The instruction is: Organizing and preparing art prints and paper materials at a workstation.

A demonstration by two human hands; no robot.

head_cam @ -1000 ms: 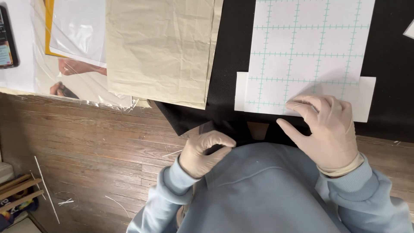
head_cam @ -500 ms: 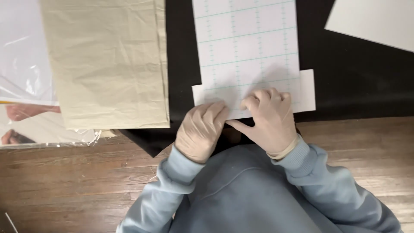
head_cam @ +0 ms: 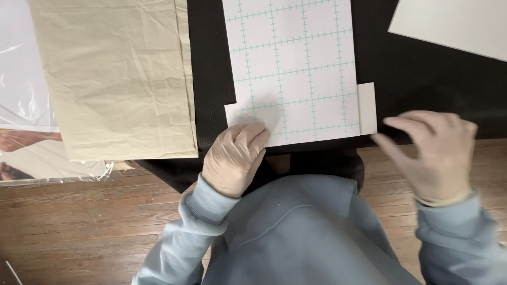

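The left hand (head_cam: 235,158), gloved, lies palm down with fingers (head_cam: 252,133) curled forward, its wrist in a pale blue sleeve (head_cam: 203,203). The gloved right hand (head_cam: 430,150) is raised, blurred, fingers spread loosely, well right of the left hand.

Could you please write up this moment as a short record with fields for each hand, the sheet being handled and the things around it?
Left hand: left hand, gloved, fingertips pressing the near left corner of the grid sheet
Right hand: right hand, gloved, raised just off the sheet's right edge, holding nothing
Sheet: white sheet with green grid lines, flat over a slightly wider white backing
Surface: black mat on a wooden floor
Left of sheet: creased tan paper, clear plastic wrap beyond it
Far right: plain white sheet
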